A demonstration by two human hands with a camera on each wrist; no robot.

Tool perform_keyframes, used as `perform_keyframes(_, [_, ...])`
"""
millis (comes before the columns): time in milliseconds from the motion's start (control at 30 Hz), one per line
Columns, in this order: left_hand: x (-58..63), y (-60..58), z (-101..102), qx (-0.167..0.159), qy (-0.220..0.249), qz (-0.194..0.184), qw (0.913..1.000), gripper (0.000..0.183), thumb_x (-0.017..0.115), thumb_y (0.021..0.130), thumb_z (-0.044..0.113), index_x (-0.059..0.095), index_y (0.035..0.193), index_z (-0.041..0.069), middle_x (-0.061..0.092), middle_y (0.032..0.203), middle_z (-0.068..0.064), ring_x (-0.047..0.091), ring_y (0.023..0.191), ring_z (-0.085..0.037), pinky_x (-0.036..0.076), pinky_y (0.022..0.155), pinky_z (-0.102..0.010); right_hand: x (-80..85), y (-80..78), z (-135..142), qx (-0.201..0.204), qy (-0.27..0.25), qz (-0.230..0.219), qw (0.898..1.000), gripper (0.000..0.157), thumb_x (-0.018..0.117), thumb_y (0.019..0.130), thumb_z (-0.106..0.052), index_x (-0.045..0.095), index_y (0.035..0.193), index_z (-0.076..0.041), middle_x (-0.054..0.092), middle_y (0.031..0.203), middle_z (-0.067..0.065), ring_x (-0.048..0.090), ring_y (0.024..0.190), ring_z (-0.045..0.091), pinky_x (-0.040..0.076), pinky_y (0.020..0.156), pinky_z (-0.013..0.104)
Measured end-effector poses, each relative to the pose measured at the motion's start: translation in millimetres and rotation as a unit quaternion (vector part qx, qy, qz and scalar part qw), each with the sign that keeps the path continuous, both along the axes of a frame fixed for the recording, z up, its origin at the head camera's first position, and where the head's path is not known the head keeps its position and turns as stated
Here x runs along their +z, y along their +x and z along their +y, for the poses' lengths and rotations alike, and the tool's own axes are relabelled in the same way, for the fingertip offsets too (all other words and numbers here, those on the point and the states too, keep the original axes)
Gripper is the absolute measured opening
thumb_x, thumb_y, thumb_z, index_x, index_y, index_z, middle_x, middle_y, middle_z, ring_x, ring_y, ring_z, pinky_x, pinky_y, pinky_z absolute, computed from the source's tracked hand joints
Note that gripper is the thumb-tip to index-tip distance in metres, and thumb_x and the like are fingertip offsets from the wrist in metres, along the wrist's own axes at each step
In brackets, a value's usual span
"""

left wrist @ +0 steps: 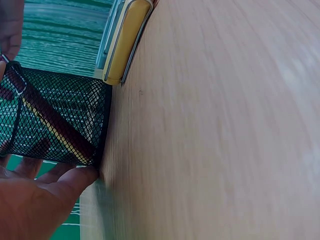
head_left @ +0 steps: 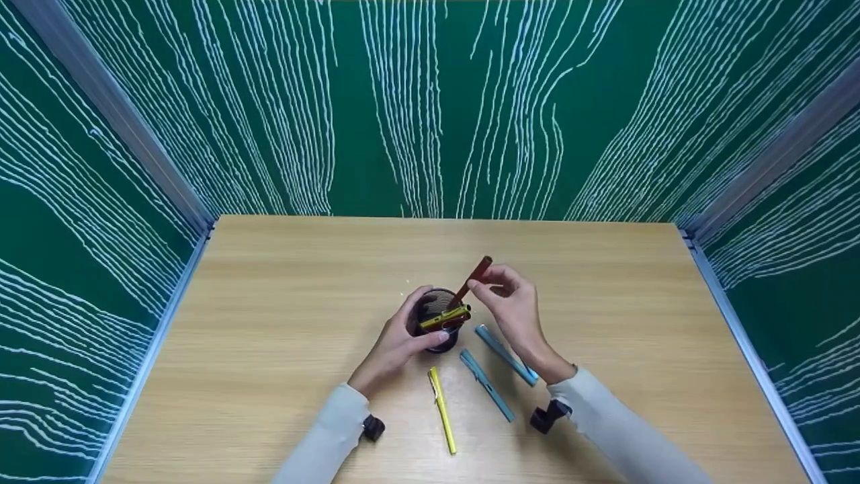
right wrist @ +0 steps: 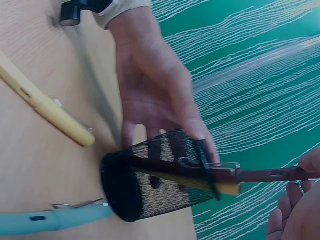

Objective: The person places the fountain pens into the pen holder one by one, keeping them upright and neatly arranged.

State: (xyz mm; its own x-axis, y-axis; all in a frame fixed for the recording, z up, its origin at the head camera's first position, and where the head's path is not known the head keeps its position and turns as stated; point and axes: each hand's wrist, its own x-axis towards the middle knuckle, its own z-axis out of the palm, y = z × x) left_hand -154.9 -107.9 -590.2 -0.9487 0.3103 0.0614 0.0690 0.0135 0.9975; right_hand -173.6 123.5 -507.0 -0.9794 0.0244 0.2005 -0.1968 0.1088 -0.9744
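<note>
My left hand (head_left: 396, 343) curls round a black mesh pen cup (left wrist: 62, 82), thumb and fingers on its sides near the rim. Inside the cup lean a yellow pen (head_left: 435, 320) and a dark red pen (left wrist: 56, 120), side by side with their clip ends sticking out of the mouth. Between thumb and fingers my right hand (head_left: 514, 306) pinches another dark red pen (head_left: 477, 272) by its upper part. This pen slants down to the left, and its lower end overlaps the cup's mouth in the head view.
In front of the cup, a yellow pen (head_left: 441, 411), a teal pen (head_left: 486, 385) and a blue pen (head_left: 504, 354) lie on the wooden table (head_left: 269, 323). The blue one passes under my right wrist. Green walls (head_left: 463, 101) with white lines stand round the table.
</note>
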Motion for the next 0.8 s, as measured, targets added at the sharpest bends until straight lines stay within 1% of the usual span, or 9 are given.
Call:
perform_keyframes(133, [-1.0,0.1,0,0.001,0.002,-0.001,1.0,0.088,0.088,0.094,0.02,0.042,0.169,0.025,0.054,0.161,-0.013,0.05,0.15,-0.035,0.034,0.129,-0.052,-10.9,2.7,-1,0.01,0.021,-0.02,1.0,0.011,0.083,0.099,-0.008,0.079,0.108,-0.005,0.077,0.108,0.009,0.071,0.098,0.027,0.059,0.087,0.027])
perform_keyframes(233, [-1.9,-0.3,0,0.002,0.001,-0.002,1.0,0.088,0.088,0.095,0.021,0.041,0.17,0.024,0.054,0.161,-0.012,0.05,0.149,-0.034,0.034,0.128,-0.053,-18.7,3.2,-2,0.018,0.029,-0.023,0.999,0.011,0.084,0.098,-0.008,0.079,0.108,-0.005,0.078,0.107,0.009,0.072,0.096,0.028,0.059,0.084,0.026])
perform_keyframes(433, [-1.1,-0.3,1,-0.004,0.017,-0.008,0.9998,0.088,0.087,0.095,0.018,0.04,0.17,0.019,0.052,0.162,-0.016,0.047,0.15,-0.039,0.033,0.129,-0.054,-29.8,1.1,-5,0.025,0.029,-0.021,0.999,0.01,0.084,0.095,-0.003,0.08,0.104,-0.003,0.078,0.102,0.011,0.074,0.088,0.023,0.059,0.077,0.024])
perform_keyframes(533, [-0.2,0.0,1,-0.006,0.026,-0.01,0.9996,0.088,0.087,0.095,0.016,0.041,0.17,0.019,0.052,0.162,-0.017,0.047,0.151,-0.04,0.033,0.129,-0.054,-31.0,1.0,-6,0.024,0.03,-0.028,0.999,0.009,0.084,0.095,-0.003,0.08,0.103,-0.003,0.078,0.101,0.01,0.073,0.085,0.022,0.059,0.074,0.024])
perform_keyframes(600, [0.6,0.4,2,-0.005,0.027,-0.011,0.9996,0.088,0.087,0.095,0.016,0.041,0.169,0.021,0.052,0.162,-0.016,0.047,0.151,-0.039,0.033,0.129,-0.053,-30.6,1.2,-6,0.023,0.032,-0.035,0.999,0.009,0.084,0.095,-0.005,0.08,0.103,-0.004,0.078,0.102,0.01,0.073,0.083,0.021,0.059,0.073,0.024])
perform_keyframes(633, [0.8,0.5,2,-0.005,0.025,-0.012,0.9996,0.088,0.088,0.095,0.016,0.042,0.169,0.022,0.052,0.162,-0.016,0.048,0.151,-0.039,0.033,0.129,-0.053,-30.1,1.3,-6,0.022,0.034,-0.039,0.998,0.009,0.084,0.095,-0.005,0.081,0.104,-0.004,0.078,0.102,0.01,0.074,0.083,0.021,0.059,0.072,0.024])
perform_keyframes(733, [0.5,0.3,2,-0.003,0.018,-0.01,0.9998,0.087,0.088,0.095,0.018,0.042,0.169,0.022,0.052,0.162,-0.016,0.048,0.15,-0.039,0.033,0.129,-0.054,-28.1,1.9,-4,0.02,0.041,-0.049,0.998,0.011,0.085,0.095,-0.009,0.081,0.105,-0.006,0.079,0.106,0.008,0.074,0.081,0.023,0.058,0.071,0.024])
perform_keyframes(800, [0.1,-0.1,2,-0.003,0.016,-0.007,0.9998,0.087,0.088,0.095,0.019,0.042,0.169,0.021,0.052,0.162,-0.015,0.048,0.15,-0.038,0.033,0.129,-0.055,-26.7,2.7,-2,0.019,0.048,-0.049,0.997,0.012,0.085,0.096,-0.011,0.082,0.107,-0.008,0.079,0.109,0.008,0.073,0.084,0.025,0.058,0.072,0.024])
